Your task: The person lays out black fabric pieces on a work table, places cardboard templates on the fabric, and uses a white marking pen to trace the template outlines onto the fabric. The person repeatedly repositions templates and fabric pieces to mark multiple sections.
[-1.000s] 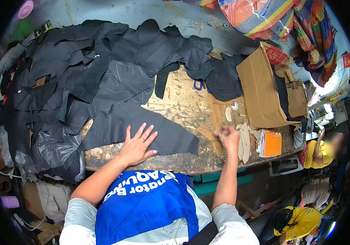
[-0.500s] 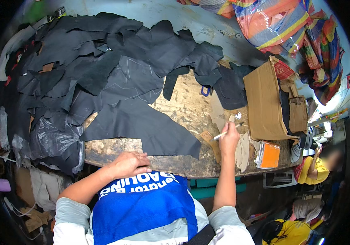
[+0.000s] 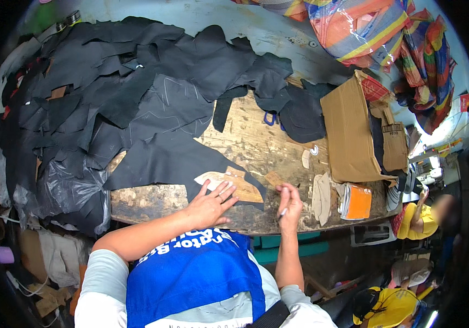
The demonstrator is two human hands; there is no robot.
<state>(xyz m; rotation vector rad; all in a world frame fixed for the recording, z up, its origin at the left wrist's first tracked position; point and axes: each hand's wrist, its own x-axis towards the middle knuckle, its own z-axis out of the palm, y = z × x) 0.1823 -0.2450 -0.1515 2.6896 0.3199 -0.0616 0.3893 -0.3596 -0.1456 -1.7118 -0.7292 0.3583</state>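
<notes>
A flat tan and white shoe-shaped template (image 3: 245, 188) lies on the right end of a black leather piece (image 3: 160, 164). My left hand (image 3: 211, 206) rests on the template's left part, fingers spread flat. To the right of it, my right hand (image 3: 289, 206) is closed around a slim pen (image 3: 283, 212), just above the table's near side. The pen is mostly hidden by the fingers. A small brown template (image 3: 273, 178) lies on the wood between the big template and my right hand. White lines are drawn on another black leather piece (image 3: 171, 104) farther back.
Black leather scraps (image 3: 109, 65) heap over the table's left and back. On the worn wooden table (image 3: 245, 126) lie blue-handled scissors (image 3: 269, 118), beige templates (image 3: 321, 199) and an orange-covered notebook (image 3: 359, 205). A cardboard box (image 3: 349, 131) stands at the right. A co-worker (image 3: 420, 218) in yellow is beyond.
A template now lies on the leather's right end, where there was none. My left hand has moved right and forward onto it. My right hand, still holding the pen, has come nearer and slightly left.
</notes>
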